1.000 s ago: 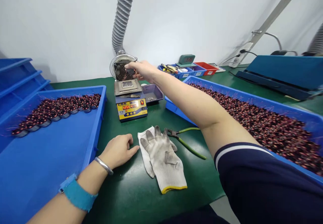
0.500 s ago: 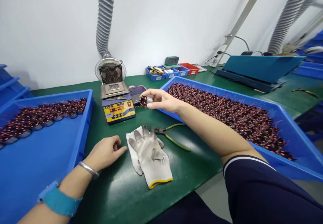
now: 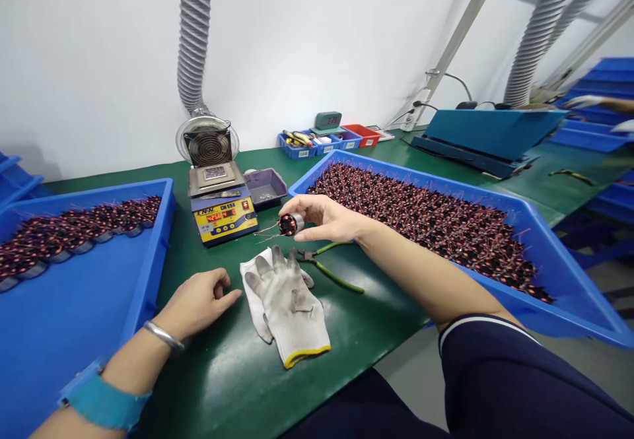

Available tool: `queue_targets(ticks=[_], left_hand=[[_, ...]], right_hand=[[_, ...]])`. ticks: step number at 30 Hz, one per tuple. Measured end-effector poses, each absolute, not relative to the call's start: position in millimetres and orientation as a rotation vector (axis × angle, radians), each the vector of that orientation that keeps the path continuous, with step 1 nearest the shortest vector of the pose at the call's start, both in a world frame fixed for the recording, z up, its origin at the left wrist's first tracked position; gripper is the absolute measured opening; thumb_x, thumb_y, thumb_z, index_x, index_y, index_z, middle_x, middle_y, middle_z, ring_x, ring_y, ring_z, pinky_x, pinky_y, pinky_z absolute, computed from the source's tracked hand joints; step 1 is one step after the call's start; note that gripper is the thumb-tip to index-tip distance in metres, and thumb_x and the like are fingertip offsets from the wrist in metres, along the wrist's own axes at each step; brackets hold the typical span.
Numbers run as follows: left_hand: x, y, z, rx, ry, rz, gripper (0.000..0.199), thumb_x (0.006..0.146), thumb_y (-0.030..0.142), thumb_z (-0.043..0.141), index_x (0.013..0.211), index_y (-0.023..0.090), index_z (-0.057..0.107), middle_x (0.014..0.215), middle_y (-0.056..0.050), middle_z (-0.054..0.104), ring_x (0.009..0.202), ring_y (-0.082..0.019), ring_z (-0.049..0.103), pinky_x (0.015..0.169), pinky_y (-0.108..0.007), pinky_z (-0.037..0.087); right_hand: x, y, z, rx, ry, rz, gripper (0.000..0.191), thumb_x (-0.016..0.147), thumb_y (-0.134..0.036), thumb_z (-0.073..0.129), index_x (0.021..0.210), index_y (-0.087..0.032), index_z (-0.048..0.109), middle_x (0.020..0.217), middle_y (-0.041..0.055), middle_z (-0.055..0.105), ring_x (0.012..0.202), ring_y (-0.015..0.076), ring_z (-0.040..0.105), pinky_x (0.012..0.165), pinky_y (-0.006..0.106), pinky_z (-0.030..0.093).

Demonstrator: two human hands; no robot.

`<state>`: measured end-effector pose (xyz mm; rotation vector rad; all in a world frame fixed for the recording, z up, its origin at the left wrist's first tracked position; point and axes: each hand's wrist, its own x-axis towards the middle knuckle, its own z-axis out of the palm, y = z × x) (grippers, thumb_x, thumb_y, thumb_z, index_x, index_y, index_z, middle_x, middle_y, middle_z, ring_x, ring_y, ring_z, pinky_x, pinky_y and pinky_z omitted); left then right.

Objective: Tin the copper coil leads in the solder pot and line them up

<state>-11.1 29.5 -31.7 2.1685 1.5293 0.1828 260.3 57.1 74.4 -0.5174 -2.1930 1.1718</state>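
Note:
My right hand (image 3: 324,220) holds a small round motor coil part (image 3: 290,224) by its silver rim, its thin wires pointing left. The part is above the table, just right of the yellow and blue solder pot unit (image 3: 225,218). My left hand (image 3: 201,300) rests on the green table (image 3: 222,386) left of the gloves, fingers loosely curled and apart, holding nothing. White work gloves (image 3: 292,307) with grey fingertips lie between my hands. Green-handled cutters (image 3: 337,275) lie beside them, partly under my right forearm.
Blue trays full of coil parts stand at the left (image 3: 143,274) and right (image 3: 545,228). Behind are a purple tray (image 3: 265,187), small tool bins (image 3: 300,150), a clock (image 3: 327,120) and an exhaust hose (image 3: 194,36). Another person's gloved hand (image 3: 584,101) shows far right.
My right hand has drawn the coil part away from the solder pot unit, down and slightly toward me. The view has shifted slightly; my left hand stays beside the gloves.

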Motion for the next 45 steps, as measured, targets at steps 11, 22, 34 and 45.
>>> queue_targets(ticks=[11, 22, 34, 45], left_hand=[[-12, 29, -34, 2.192, 1.519, 0.169, 0.041, 0.079, 0.055, 0.043, 0.087, 0.016, 0.054, 0.071, -0.001, 0.055, 0.065, -0.015, 0.048, 0.061, -0.028, 0.032], [-19, 39, -59, 2.196, 1.498, 0.171, 0.069, 0.07, 0.079, 0.032, 0.089, 0.017, 0.055, 0.075, -0.004, 0.054, 0.069, -0.018, 0.049, 0.065, -0.029, 0.035], [-31, 47, -70, 2.14, 1.504, 0.211, 0.071, 0.07, 0.08, 0.037, 0.091, 0.015, 0.055, 0.075, -0.004, 0.053, 0.071, -0.017, 0.048, 0.067, -0.027, 0.038], [-22, 31, -17, 2.092, 1.56, 1.052, 0.031, 0.073, 0.042, 0.06, 0.081, 0.012, 0.059, 0.067, -0.001, 0.057, 0.061, -0.011, 0.05, 0.059, -0.023, 0.038]], right_hand=[[268, 42, 78, -0.663, -2.304, 0.913, 0.037, 0.074, -0.019, 0.066, 0.106, -0.009, 0.051, 0.096, 0.0079, 0.057, 0.084, 0.0092, 0.056, 0.079, 0.025, 0.047], [354, 99, 88, -1.448, -1.864, 0.311, 0.05, 0.068, -0.015, 0.07, 0.114, -0.006, 0.051, 0.108, 0.0092, 0.054, 0.091, 0.0092, 0.052, 0.084, 0.022, 0.045], [344, 144, 45, -1.94, -2.074, -0.237, 0.044, 0.066, -0.042, 0.071, 0.098, -0.013, 0.062, 0.123, 0.0123, 0.045, 0.116, 0.028, 0.039, 0.097, 0.043, 0.032], [343, 136, 59, -2.09, -2.146, -0.59, 0.054, 0.072, -0.055, 0.063, 0.099, -0.008, 0.061, 0.119, 0.0174, 0.05, 0.112, 0.0339, 0.043, 0.09, 0.054, 0.031]])
